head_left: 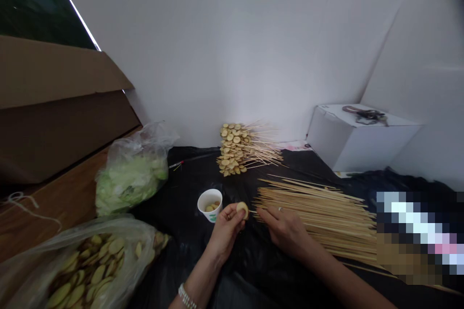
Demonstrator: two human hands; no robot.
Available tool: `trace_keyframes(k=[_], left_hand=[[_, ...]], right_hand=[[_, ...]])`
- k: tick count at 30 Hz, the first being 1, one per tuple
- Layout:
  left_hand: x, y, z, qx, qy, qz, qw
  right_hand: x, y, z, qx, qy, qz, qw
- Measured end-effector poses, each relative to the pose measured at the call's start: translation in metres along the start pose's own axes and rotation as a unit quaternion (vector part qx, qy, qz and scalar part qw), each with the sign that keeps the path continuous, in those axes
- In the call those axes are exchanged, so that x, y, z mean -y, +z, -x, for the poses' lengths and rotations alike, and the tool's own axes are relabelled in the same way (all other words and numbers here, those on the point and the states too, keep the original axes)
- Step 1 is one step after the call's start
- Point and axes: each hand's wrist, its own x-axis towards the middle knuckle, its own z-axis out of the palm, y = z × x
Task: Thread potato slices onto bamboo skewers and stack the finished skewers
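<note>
The left hand (pixel 225 231) pinches a pale, thin slice (pixel 242 210) at its edge, leaving the face clear for a straight pierce. The right hand (pixel 284 231) grips narrowly on a bamboo skewer (pixel 253 211) — its fine tip just beside the slice. A paper cup (pixel 208 199) of slices stands near, and loose skewers (pixel 319 217) fan across black plastic (pixel 261 280).

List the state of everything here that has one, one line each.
Left hand: pinching a potato slice
Right hand: fingers pinching a bamboo skewer
Paper cup: upright, slices inside
Plastic bag: open, full of slices
Threaded skewers: piled, loaded with slices
Loose skewers: spread flat, bare
</note>
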Motion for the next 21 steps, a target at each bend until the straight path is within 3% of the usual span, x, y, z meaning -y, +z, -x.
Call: trace_keyframes(k=[14, 21], left_hand=[[-0.0025, -0.0021, -0.0006, 0.010, 0.062, -0.137, 0.989], [-0.0061, -0.0032, -0.0009, 0.028, 0.047, -0.129, 0.990]], right_hand=[[0.0049, -0.0014, -0.0004, 0.052, 0.010, 0.004, 0.999], [0.0061, 0.0020, 0.0002, 0.059, 0.040, -0.051, 0.996]])
